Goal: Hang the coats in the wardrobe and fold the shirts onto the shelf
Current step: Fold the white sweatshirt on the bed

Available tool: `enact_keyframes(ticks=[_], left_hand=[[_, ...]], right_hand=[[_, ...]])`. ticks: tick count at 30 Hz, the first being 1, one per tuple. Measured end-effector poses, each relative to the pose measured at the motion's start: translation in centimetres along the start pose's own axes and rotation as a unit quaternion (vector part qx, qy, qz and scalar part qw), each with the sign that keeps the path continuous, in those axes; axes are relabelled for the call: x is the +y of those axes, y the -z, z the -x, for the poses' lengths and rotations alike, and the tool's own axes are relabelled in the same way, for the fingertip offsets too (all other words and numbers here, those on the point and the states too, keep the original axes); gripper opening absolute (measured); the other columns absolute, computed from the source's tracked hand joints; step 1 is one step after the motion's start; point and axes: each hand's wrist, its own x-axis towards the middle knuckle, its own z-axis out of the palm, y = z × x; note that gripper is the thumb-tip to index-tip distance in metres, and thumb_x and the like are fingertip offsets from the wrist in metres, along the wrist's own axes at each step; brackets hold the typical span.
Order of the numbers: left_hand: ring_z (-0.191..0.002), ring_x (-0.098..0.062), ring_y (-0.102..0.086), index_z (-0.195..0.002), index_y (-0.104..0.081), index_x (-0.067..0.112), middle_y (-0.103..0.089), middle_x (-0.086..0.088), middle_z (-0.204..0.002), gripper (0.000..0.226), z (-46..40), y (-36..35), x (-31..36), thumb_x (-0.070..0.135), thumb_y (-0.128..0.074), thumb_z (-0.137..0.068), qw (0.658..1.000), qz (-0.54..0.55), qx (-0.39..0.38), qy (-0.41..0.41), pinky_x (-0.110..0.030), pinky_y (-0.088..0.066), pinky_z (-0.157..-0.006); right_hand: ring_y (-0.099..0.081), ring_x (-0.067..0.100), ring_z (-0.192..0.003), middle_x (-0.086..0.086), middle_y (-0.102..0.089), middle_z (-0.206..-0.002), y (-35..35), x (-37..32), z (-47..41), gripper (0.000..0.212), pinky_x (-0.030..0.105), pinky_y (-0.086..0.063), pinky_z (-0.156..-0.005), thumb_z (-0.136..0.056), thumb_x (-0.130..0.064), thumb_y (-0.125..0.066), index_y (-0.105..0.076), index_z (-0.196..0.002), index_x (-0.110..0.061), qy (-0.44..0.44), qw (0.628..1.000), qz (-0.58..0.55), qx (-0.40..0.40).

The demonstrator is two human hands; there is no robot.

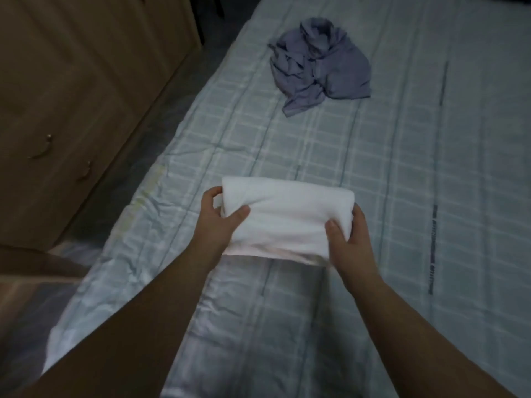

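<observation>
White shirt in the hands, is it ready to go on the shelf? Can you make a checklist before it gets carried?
1. White shirt folded into a compact bundle: ok.
2. Left hand grips its left end, thumb on top: ok.
3. Right hand grips its right end, thumb on top: ok.
4. No loose sleeve hanging out: mostly ok, though a thin edge shows along the near side.
5. Shelf free and wardrobe open: cannot tell, only closed brown doors show.
6. Other clothes done: not ok, the purple shirt lies crumpled on the bed.
</observation>
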Motion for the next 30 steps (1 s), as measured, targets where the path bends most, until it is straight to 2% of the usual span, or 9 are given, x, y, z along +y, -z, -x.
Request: enact_keyframes(ticks=[4, 6, 9, 11, 16, 19, 22, 26, 30], left_hand=[[-0.096, -0.008, -0.067, -0.124, -0.044, 0.033, -0.065, 0.001, -0.113, 0.059, 6.8, 5.7, 8.8, 0.014, -0.078, -0.08, 0.996, 0.074, 0.041, -0.034, -0.019, -0.053, -0.071], [-0.096, 0.0, -0.066, -0.126, -0.043, 0.029, -0.064, 0.007, -0.113, 0.061, 10.2, 9.6, 13.2, 0.012, -0.079, -0.079, 0.99, 0.1, 0.072, -0.063, -0.017, -0.052, -0.072], [-0.109, -0.002, -0.062, -0.129, -0.041, 0.024, -0.059, 0.006, -0.126, 0.071, 15.7, 16.4, 19.2, 0.026, -0.084, -0.072, 0.98, 0.117, 0.115, -0.112, -0.019, -0.051, -0.08], [-0.113, -0.005, -0.06, -0.128, -0.042, 0.026, -0.057, 0.004, -0.13, 0.067, 19.6, 21.1, 22.2, 0.023, -0.083, -0.075, 0.971, 0.131, 0.149, -0.136, -0.022, -0.052, -0.083], [-0.115, -0.016, -0.062, -0.131, -0.04, 0.028, -0.063, 0.005, -0.126, 0.073, 30.4, 33.7, 24.5, 0.024, -0.083, -0.073, 0.941, 0.16, 0.242, -0.174, -0.038, -0.054, -0.088], [-0.105, -0.014, -0.067, -0.128, -0.041, 0.03, -0.068, 0.01, -0.114, 0.068, 38.1, 41.6, 23.4, 0.021, -0.082, -0.074, 0.922, 0.166, 0.299, -0.183, -0.036, -0.057, -0.079], [-0.096, -0.013, -0.07, -0.121, -0.043, 0.035, -0.068, 0.008, -0.111, 0.061, 46.2, 50.2, 21.6, 0.023, -0.078, -0.072, 0.9, 0.165, 0.361, -0.178, -0.032, -0.058, -0.071], [-0.1, -0.019, -0.069, -0.125, -0.042, 0.04, -0.059, 0.003, -0.124, 0.073, 55.7, 60.7, 19.6, 0.04, -0.086, -0.067, 0.87, 0.15, 0.446, -0.15, -0.041, -0.06, -0.074], [-0.095, -0.02, -0.071, -0.128, -0.043, 0.036, -0.06, 0.0, -0.123, 0.065, 60.5, 67.8, 18.9, 0.029, -0.08, -0.075, 0.837, 0.162, 0.499, -0.153, -0.041, -0.06, -0.069]], right_hand=[[-0.057, -0.002, -0.114, -0.01, -0.055, -0.132, 0.8, -10.3, 4.9, 0.067, 0.026, -0.047, -0.097, -0.083, -0.034, -0.06, -0.038, -0.145, -0.026, 0.064, 0.996, -0.022, -0.054], [-0.057, -0.001, -0.115, -0.009, -0.055, -0.132, 0.4, -15.6, 7.7, 0.066, 0.024, -0.047, -0.095, -0.082, -0.034, -0.061, -0.04, -0.144, -0.026, 0.099, 0.991, -0.036, -0.079], [-0.058, 0.001, -0.114, -0.01, -0.056, -0.132, -1.6, -23.4, 12.4, 0.07, 0.028, -0.047, -0.095, -0.079, -0.041, -0.061, -0.04, -0.144, -0.026, 0.137, 0.981, -0.052, -0.129], [-0.059, -0.005, -0.108, -0.016, -0.056, -0.126, -3.7, -28.0, 15.7, 0.064, 0.024, -0.047, -0.09, -0.08, -0.034, -0.059, -0.04, -0.142, -0.027, 0.157, 0.97, -0.065, -0.173], [-0.059, -0.005, -0.108, -0.012, -0.058, -0.129, -10.9, -35.1, 26.1, 0.051, 0.016, -0.049, -0.086, -0.092, -0.026, -0.061, -0.043, -0.139, -0.031, 0.214, 0.93, -0.093, -0.283], [-0.059, -0.013, -0.102, -0.025, -0.058, -0.12, -16.8, -36.9, 34.2, 0.043, 0.007, -0.047, -0.076, -0.098, -0.014, -0.056, -0.047, -0.122, -0.048, 0.221, 0.904, -0.117, -0.346], [-0.058, -0.005, -0.112, -0.029, -0.058, -0.123, -23.8, -37.7, 43.2, 0.042, 0.02, -0.049, -0.089, -0.089, -0.031, -0.063, -0.049, -0.12, -0.056, 0.206, 0.882, -0.117, -0.407], [-0.06, 0.008, -0.117, -0.015, -0.062, -0.129, -32.6, -39.1, 54.5, 0.053, 0.048, -0.048, -0.103, -0.081, -0.04, -0.063, -0.052, -0.132, -0.041, 0.195, 0.849, -0.117, -0.477], [-0.062, 0.01, -0.113, -0.017, -0.064, -0.123, -39.6, -41.2, 61.6, 0.043, 0.049, -0.049, -0.101, -0.079, -0.049, -0.063, -0.055, -0.121, -0.053, 0.211, 0.822, -0.109, -0.517]])
